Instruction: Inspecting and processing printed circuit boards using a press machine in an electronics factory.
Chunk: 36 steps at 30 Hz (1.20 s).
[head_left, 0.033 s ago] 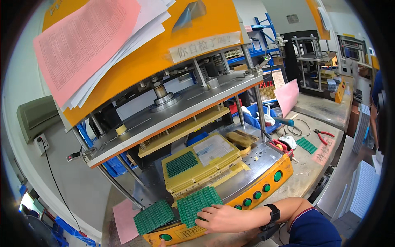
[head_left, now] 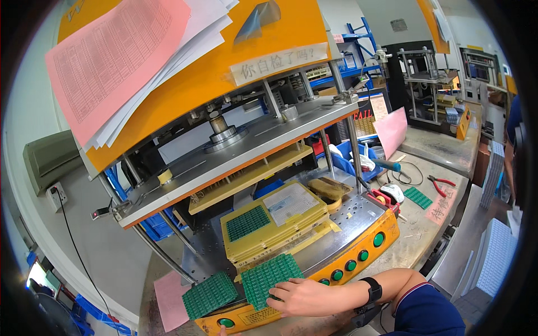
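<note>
A green circuit panel (head_left: 270, 281) lies across the front edge of the press base (head_left: 322, 251), left of its middle, overhanging the orange front (head_left: 302, 297). The person's right hand (head_left: 300, 297) rests on this panel's right edge, fingers slightly spread over the top; I cannot tell whether the thumb pinches from below. The wrist wears a black band (head_left: 374, 291), the arm a dark blue sleeve (head_left: 428, 311). The left hand (head_left: 223, 331) is well apart from the right, only fingertips showing at a green button (head_left: 226, 323) near the front's left end; I cannot tell how the rest is held.

Just left of the first panel, a second green panel (head_left: 209, 295) lies at the base's front left corner, partly over a pink sheet (head_left: 167, 302). Behind them, a yellow fixture (head_left: 280, 238) sits on the base, with a dark green board (head_left: 247, 224) in its left side and a pale label (head_left: 291, 204) on its right. Above hangs the press's metal upper plate (head_left: 263, 131). More green buttons (head_left: 351, 265) line the front toward its right end. Near the right edge of the surface (head_left: 417, 235) lie red-handled pliers (head_left: 442, 185) and, just beside, a small green board (head_left: 418, 197).
</note>
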Available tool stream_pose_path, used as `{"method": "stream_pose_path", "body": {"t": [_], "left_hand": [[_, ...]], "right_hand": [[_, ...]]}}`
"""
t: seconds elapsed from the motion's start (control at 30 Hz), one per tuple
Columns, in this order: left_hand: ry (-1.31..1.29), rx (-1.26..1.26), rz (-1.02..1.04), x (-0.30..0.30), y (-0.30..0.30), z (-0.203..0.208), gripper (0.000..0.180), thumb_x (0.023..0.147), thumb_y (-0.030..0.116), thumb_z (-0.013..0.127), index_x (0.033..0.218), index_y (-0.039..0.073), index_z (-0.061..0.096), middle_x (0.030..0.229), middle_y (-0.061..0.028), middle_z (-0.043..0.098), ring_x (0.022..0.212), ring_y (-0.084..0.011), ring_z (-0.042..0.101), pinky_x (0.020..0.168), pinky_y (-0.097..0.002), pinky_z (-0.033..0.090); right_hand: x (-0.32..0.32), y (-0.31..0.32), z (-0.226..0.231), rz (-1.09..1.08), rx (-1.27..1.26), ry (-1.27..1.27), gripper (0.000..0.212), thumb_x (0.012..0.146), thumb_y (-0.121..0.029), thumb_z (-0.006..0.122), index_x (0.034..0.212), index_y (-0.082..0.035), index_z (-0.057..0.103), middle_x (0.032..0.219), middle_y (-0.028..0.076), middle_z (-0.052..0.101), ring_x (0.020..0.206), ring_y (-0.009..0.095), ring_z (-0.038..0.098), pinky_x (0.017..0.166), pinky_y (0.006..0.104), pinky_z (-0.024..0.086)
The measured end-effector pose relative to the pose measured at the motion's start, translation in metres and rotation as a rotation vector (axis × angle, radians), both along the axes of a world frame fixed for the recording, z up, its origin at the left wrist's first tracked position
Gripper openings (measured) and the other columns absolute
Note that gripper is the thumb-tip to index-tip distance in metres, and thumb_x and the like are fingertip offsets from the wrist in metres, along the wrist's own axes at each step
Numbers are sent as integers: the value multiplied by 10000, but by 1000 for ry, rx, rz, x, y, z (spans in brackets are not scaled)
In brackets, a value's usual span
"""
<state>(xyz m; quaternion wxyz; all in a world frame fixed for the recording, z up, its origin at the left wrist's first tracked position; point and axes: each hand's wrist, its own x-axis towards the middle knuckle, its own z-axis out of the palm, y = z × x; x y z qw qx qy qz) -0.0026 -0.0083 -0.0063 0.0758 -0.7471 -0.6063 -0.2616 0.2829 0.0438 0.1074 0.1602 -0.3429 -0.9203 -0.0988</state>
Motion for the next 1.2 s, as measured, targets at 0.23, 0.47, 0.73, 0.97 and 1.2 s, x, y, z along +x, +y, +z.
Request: {"method": "stream_pose_path", "body": {"t": [0.23, 0.47, 0.73, 0.97, 1.2], "left_hand": [[-22, 143, -25, -3, -1, -7, 306, 842, 211, 616, 1074, 20, 558, 1251, -228, 515, 1185, -430, 449, 1026, -523, 346], [-97, 264, -141, -4, 7, -5, 239, 867, 203, 596, 1004, 8, 576, 1098, -207, 584, 1069, -398, 517, 975, -513, 382], [-160, 236, -149, -4, 1, -2, 198, 864, 192, 600, 969, 23, 595, 1111, -194, 601, 1061, -394, 526, 971, -498, 391], [-136, 238, -130, -5, 3, -7, 167, 880, 183, 596, 954, 33, 598, 1090, -175, 617, 1042, -379, 547, 958, -483, 406], [-172, 158, -137, -8, 0, -11, 162, 884, 184, 594, 954, 38, 601, 1037, -153, 635, 1006, -366, 569, 940, -469, 425]], "right_hand": [[15, -11, -1, 167, 384, 181, 145, 793, -167, 561, 919, -96, 572, 930, 42, 567, 904, 191, 583, 706, 275, 462], [45, -20, -47, -52, 328, -36, 196, 766, -208, 567, 943, -125, 566, 826, -1, 487, 788, 138, 510, 633, 280, 367], [50, -18, -59, -105, 397, -3, 313, 789, -173, 555, 1098, -135, 584, 811, -15, 481, 749, 122, 505, 637, 280, 353], [52, -16, -63, -142, 441, 48, 224, 825, -206, 600, 1037, -134, 616, 742, -39, 488, 709, 109, 511, 640, 283, 344], [38, -31, -51, -151, 301, 255, 315, 811, -322, 684, 1040, -127, 592, 720, -30, 490, 700, 124, 532, 665, 282, 366]]}}
